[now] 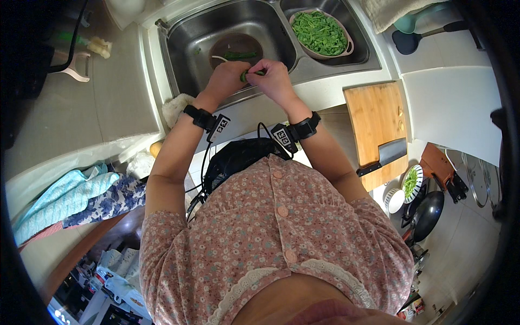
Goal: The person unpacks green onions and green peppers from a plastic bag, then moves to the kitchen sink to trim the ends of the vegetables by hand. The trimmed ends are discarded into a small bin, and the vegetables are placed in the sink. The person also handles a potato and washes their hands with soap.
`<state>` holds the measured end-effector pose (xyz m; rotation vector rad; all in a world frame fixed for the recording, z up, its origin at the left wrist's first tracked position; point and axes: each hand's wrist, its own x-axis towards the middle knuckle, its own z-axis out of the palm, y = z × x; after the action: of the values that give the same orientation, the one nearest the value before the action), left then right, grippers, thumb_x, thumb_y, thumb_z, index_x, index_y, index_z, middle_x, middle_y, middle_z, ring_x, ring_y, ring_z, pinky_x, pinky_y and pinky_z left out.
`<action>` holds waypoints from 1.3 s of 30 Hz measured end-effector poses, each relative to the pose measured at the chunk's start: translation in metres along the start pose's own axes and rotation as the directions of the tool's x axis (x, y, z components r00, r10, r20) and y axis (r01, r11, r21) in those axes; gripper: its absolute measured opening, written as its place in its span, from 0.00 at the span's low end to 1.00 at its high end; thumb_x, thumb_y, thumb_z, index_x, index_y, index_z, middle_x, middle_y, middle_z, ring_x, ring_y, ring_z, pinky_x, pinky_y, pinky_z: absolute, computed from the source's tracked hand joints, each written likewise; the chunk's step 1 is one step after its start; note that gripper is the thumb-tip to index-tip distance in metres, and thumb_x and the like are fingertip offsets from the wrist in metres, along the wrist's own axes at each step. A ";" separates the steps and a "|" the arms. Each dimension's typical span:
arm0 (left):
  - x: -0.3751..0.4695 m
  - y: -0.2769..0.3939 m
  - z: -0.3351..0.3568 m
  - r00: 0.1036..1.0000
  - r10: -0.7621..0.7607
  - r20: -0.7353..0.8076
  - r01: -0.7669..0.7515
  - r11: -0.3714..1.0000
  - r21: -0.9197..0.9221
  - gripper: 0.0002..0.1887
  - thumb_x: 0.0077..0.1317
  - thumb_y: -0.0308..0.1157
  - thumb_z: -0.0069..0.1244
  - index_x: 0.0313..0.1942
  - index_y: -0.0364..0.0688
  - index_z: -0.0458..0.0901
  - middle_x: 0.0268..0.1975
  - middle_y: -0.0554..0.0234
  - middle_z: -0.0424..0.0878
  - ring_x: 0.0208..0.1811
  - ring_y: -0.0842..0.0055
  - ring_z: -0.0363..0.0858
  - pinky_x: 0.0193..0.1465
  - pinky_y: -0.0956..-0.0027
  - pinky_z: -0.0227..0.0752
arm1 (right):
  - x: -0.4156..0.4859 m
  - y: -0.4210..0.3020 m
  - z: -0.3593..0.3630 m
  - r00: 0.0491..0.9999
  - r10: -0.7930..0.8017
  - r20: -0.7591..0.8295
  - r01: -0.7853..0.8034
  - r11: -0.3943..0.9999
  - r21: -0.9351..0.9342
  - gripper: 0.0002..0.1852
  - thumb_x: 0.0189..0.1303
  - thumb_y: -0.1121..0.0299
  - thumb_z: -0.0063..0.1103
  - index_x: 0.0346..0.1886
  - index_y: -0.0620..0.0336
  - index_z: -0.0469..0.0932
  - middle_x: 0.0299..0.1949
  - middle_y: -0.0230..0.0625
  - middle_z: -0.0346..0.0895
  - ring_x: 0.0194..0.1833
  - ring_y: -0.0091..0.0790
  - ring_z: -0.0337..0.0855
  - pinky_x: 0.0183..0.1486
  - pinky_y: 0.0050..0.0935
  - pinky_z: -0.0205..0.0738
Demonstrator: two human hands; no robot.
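Both hands meet over the near edge of the left basin of a stainless steel double sink [187, 53]. Between them is a green vegetable piece [244, 75], with my left hand [231, 76] closed around one end and the fingertips of my right hand [271, 78] pinching the other. Beneath them, a round dark-looking container or patch [256, 44] at the basin's bottom holds some green pieces [239, 55] and a pale strip. An oval pink colander [350, 45] heaped with cut leafy greens [319, 32] stands in the right basin.
Right of the sink lies a bamboo cutting board [371, 118] bearing a cleaver [392, 152]. Beyond it are a striped plate of green pieces [411, 183], a small bowl [394, 200], a knife block [434, 162] and a black wok [428, 215]. A peeler [75, 69] rests on the left counter.
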<state>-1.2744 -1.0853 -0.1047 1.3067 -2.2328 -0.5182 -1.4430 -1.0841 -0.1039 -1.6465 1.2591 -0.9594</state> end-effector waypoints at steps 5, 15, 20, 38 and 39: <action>0.001 -0.002 0.006 0.996 0.048 -0.077 -0.046 0.999 0.022 0.10 0.50 0.30 0.59 0.34 0.41 0.80 0.33 0.52 0.82 0.38 0.55 0.81 0.40 0.57 0.75 | 0.009 0.006 0.017 0.993 -0.078 -0.087 0.065 0.988 -0.141 0.08 0.42 0.71 0.69 0.27 0.61 0.83 0.26 0.45 0.81 0.29 0.42 0.83 0.37 0.35 0.77; -0.008 -0.065 0.015 0.962 -0.248 0.115 0.265 0.951 -0.162 0.15 0.54 0.29 0.61 0.44 0.41 0.81 0.39 0.51 0.85 0.43 0.56 0.82 0.47 0.63 0.75 | 0.031 0.047 0.004 0.999 -0.023 -0.035 0.024 1.000 0.020 0.04 0.49 0.78 0.68 0.26 0.64 0.80 0.25 0.42 0.81 0.29 0.32 0.83 0.35 0.30 0.78; -0.012 -0.074 0.023 0.982 -0.177 -0.062 0.156 0.953 -0.260 0.17 0.55 0.29 0.62 0.46 0.43 0.81 0.46 0.58 0.84 0.47 0.62 0.82 0.52 0.65 0.74 | 0.041 0.076 0.007 0.990 0.128 0.056 -0.140 0.877 0.460 0.04 0.58 0.84 0.59 0.30 0.65 0.78 0.30 0.35 0.80 0.32 0.27 0.81 0.40 0.24 0.79; -0.017 -0.046 0.053 0.938 -0.067 -0.340 -0.038 0.955 -0.293 0.16 0.61 0.24 0.55 0.50 0.43 0.76 0.50 0.60 0.78 0.52 0.67 0.76 0.58 0.66 0.67 | -0.106 0.094 -0.059 0.898 0.413 -0.152 -0.082 0.496 0.865 0.05 0.61 0.82 0.57 0.40 0.64 0.76 0.36 0.37 0.80 0.38 0.30 0.82 0.47 0.29 0.81; -0.018 -0.046 0.054 0.933 -0.116 -0.340 -0.007 0.940 -0.340 0.17 0.60 0.24 0.54 0.50 0.43 0.76 0.50 0.60 0.78 0.53 0.67 0.76 0.59 0.66 0.67 | -0.128 0.099 -0.066 0.871 0.448 -0.204 -0.067 0.518 0.853 0.05 0.61 0.81 0.57 0.39 0.64 0.76 0.36 0.36 0.80 0.38 0.30 0.81 0.46 0.29 0.80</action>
<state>-1.2665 -1.0872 -0.1773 1.1773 -1.7254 -0.5997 -1.5638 -0.9850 -0.1826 -0.4776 0.9931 -1.4478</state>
